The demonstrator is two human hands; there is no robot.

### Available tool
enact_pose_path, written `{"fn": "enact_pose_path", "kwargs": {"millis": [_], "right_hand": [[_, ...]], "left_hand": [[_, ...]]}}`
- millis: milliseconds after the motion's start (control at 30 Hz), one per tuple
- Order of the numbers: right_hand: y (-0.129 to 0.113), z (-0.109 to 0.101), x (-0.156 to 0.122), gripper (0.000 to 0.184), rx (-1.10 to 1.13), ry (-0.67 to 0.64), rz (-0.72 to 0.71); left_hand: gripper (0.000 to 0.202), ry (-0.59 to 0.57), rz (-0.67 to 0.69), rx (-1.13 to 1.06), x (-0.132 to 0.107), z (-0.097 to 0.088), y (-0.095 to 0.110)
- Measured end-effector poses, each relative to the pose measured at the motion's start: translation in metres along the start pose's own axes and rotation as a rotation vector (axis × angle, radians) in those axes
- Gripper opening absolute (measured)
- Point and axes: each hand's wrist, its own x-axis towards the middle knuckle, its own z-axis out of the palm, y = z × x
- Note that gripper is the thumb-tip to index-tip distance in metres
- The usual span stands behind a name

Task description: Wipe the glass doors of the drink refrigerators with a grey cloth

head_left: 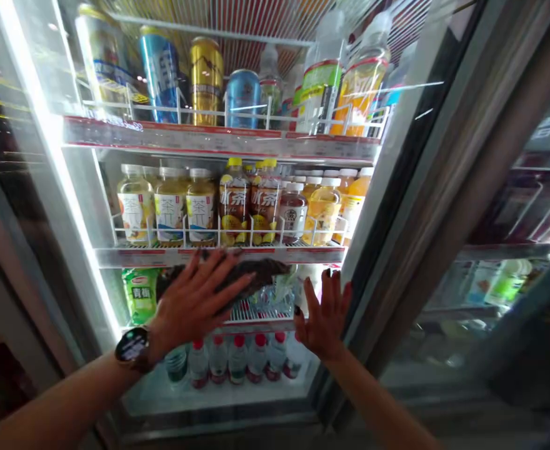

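Note:
My left hand [191, 303], a round dark watch [133, 347] on its wrist, presses with fingers stretched out over a dark cloth [264, 272]. The cloth sticks out past the fingertips and seems to lie against the glass door [237, 406] of a lit drinks fridge; the palm hides part of it. To the right, my right hand [324, 317] is raised with fingers apart and nothing in it. Its fingertips are at the glass or just short of it; I cannot tell which.
Behind the glass, shelves hold cans [206, 81], tea bottles [234, 203], a green packet [140, 295] and red-capped bottles [238, 359]. A bright light strip [54, 156] runs along the left side. At right stands a thick metal door frame [425, 206], with another stocked fridge beyond.

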Motion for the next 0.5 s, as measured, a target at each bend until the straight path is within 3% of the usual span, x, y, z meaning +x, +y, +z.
{"fn": "enact_pose_path", "kwargs": {"millis": [100, 167, 200, 267, 333, 433, 500], "right_hand": [[0.0, -0.003, 0.001, 0.075, 0.004, -0.015, -0.007], [0.0, -0.005, 0.001, 0.077, 0.011, -0.031, -0.007], [0.0, -0.006, 0.002, 0.077, 0.019, -0.04, -0.006], [-0.001, -0.006, 0.002, 0.077, 0.037, -0.046, -0.003], [-0.001, -0.005, 0.001, 0.076, 0.044, -0.031, 0.003], [-0.001, -0.003, 0.0, 0.076, 0.046, -0.015, 0.013], [-0.001, -0.002, -0.001, 0.076, 0.04, -0.006, 0.022]], "left_hand": [[0.051, -0.104, 0.308, -0.076, -0.026, 0.031, 0.053], [0.041, -0.184, 0.558, -0.144, -0.051, 0.038, 0.06], [0.039, -0.225, 0.652, -0.168, -0.062, 0.036, 0.053], [0.037, -0.292, 0.737, -0.185, -0.08, 0.021, 0.02], [0.039, -0.301, 0.709, -0.159, -0.083, -0.005, -0.028], [0.045, -0.239, 0.54, -0.094, -0.057, -0.047, -0.093], [0.053, -0.135, 0.335, -0.039, -0.029, -0.062, -0.111]]}}
